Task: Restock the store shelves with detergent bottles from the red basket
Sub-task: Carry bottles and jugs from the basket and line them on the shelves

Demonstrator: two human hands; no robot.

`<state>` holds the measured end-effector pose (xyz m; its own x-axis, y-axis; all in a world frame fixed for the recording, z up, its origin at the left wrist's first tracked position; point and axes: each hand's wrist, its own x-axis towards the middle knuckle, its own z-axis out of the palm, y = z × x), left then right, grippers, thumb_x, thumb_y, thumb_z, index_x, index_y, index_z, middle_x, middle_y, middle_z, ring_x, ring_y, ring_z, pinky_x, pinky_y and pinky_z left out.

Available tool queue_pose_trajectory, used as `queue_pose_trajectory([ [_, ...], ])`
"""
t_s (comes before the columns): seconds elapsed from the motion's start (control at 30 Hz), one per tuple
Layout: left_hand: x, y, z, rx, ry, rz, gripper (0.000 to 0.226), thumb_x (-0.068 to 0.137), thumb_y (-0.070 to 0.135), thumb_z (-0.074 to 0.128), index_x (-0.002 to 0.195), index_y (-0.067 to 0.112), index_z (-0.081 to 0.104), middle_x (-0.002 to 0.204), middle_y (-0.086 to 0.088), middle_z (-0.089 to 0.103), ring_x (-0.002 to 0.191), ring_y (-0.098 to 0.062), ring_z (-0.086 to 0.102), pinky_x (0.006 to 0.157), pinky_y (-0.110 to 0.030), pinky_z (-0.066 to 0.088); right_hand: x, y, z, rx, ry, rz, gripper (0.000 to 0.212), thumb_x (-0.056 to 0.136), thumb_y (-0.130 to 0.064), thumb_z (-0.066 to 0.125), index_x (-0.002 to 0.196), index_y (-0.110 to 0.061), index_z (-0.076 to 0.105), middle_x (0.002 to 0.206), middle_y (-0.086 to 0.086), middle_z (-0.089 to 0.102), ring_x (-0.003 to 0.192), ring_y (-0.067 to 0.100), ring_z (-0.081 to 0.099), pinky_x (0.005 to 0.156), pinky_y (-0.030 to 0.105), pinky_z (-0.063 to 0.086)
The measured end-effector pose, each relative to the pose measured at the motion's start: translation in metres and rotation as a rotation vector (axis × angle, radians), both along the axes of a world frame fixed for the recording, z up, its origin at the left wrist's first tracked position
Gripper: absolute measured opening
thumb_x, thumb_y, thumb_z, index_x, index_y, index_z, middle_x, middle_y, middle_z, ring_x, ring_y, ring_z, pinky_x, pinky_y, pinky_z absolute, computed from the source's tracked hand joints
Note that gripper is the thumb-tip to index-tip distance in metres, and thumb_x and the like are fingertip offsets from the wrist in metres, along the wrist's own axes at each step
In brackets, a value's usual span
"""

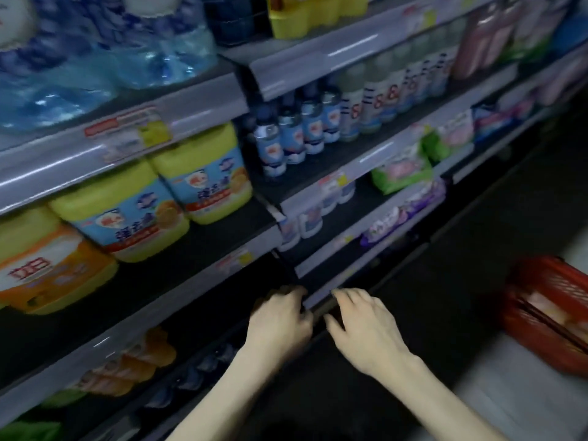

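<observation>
Our left hand (280,319) and right hand (362,326) hang empty, fingers loose, at a low shelf (318,297); next, we judge, reach the red basket (537,332).

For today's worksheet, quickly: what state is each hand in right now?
Left hand: fingers curled at the grey shelf-edge rail; whether it grips cannot be told.
Right hand: open, fingers relaxed, holding nothing.
</observation>
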<state>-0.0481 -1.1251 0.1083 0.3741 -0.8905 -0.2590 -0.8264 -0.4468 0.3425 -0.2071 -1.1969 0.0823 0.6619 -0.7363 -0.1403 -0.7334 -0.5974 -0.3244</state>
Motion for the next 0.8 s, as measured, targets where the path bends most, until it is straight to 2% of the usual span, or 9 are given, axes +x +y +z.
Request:
queue_pose_trajectory([
  [0.1,-0.024,-0.035,-0.017,0.044,0.008,-0.114,0.040,0.099,0.042,0.053,0.135,0.028,0.059,0.129,-0.004,0.067,0.117,-0.031,0.065,0.092,-0.040,0.055,-0.031,-0.019,-0.017,-0.003,0.030,-0.098,0.060,0.104,-0.050,0.047,0.155,-0.019,0.050,0.151,-0.003,0.058,0.143,0.017,0.049,0.118,0.035,0.040],
  [0.23,-0.050,-0.082,-0.037,0.079,-0.004,-0.270,0.038,0.098,0.041,0.054,0.133,0.028,0.061,0.124,-0.006,0.069,0.114,-0.031,0.066,0.090,-0.038,0.053,-0.064,-0.042,-0.038,0.015,0.088,-0.261,0.061,0.100,-0.051,0.045,0.150,-0.018,0.057,0.144,-0.001,0.064,0.137,0.021,0.056,0.112,0.039,0.046],
  [0.4,-0.079,-0.149,-0.060,0.153,0.008,-0.434,0.035,0.095,0.037,0.052,0.124,0.019,0.063,0.120,-0.009,0.070,0.110,-0.033,0.068,0.093,-0.039,0.055,-0.099,-0.081,-0.052,0.074,0.198,-0.445,0.059,0.105,-0.051,0.043,0.155,-0.020,0.047,0.151,-0.002,0.056,0.143,0.021,0.048,0.117,0.040,0.040],
  [0.53,-0.105,-0.199,-0.075,0.199,-0.008,-0.591,0.034,0.098,0.034,0.053,0.126,0.016,0.062,0.124,-0.010,0.068,0.115,-0.033,0.066,0.092,-0.038,0.053,-0.125,-0.106,-0.061,0.138,0.290,-0.621,0.055,0.104,-0.050,0.044,0.150,-0.020,0.051,0.146,0.001,0.060,0.139,0.024,0.051,0.113,0.042,0.042],
  [0.63,-0.128,-0.233,-0.086,0.231,-0.029,-0.714,0.040,0.100,0.036,0.053,0.134,0.017,0.061,0.130,-0.010,0.066,0.119,-0.032,0.064,0.099,-0.042,0.054,-0.145,-0.119,-0.065,0.163,0.331,-0.736,0.054,0.104,-0.049,0.044,0.149,-0.019,0.052,0.145,0.002,0.060,0.137,0.025,0.052,0.113,0.041,0.042],
  [0.8,-0.175,-0.273,-0.101,0.281,-0.096,-0.908,0.044,0.101,0.041,0.051,0.138,0.019,0.059,0.131,-0.009,0.066,0.124,-0.032,0.059,0.101,-0.044,0.048,-0.184,-0.130,-0.072,0.238,0.357,-0.898,0.052,0.105,-0.048,0.043,0.147,-0.018,0.054,0.144,0.003,0.061,0.136,0.025,0.054,0.113,0.039,0.042],
])
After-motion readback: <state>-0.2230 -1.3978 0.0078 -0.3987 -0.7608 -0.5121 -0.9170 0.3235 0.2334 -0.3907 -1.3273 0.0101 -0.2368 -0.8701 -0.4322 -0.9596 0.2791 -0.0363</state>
